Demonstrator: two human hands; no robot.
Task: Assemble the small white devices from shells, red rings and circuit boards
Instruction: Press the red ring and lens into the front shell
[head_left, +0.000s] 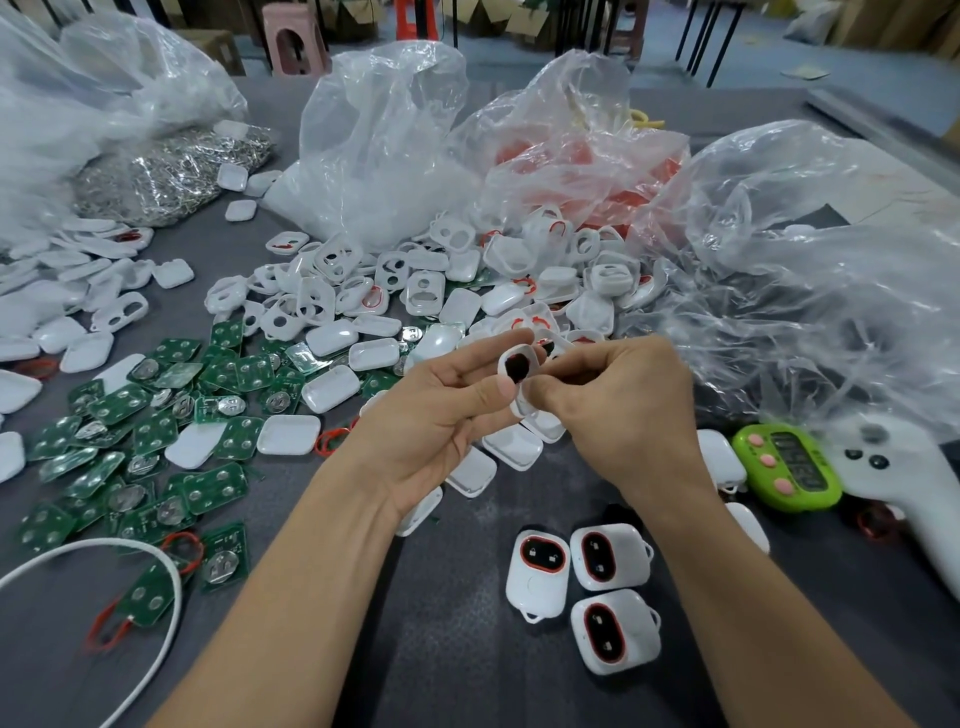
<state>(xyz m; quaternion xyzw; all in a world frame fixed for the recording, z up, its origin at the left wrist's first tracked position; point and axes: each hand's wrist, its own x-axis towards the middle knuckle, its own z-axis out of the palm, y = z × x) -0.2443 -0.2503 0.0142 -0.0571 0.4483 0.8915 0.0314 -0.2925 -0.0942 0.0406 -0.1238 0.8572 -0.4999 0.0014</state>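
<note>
Seeing a white shell (516, 370) at frame centre, its dark opening rimmed in red. We have both hands on it: the left hand (441, 415) pinches it between thumb and fingers, and the right hand (618, 410), fingers curled, pinches its lower edge. Upper centre, a clear bag (379, 130) holds white parts. To its right, another bag (582, 156) holds red rings.

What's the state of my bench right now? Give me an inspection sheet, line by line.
Surface: grey table, largely covered with parts.
Job's things: white shell held up; three finished devices at front; green circuit boards left; loose shells heaped behind; red ring loose.
Clutter: plastic bags, green timer, white controller.
Grippers: left hand and right hand both pinch the white shell.
Cables: white cable looping front left.
Surroundings: pink stool beyond the table.
</note>
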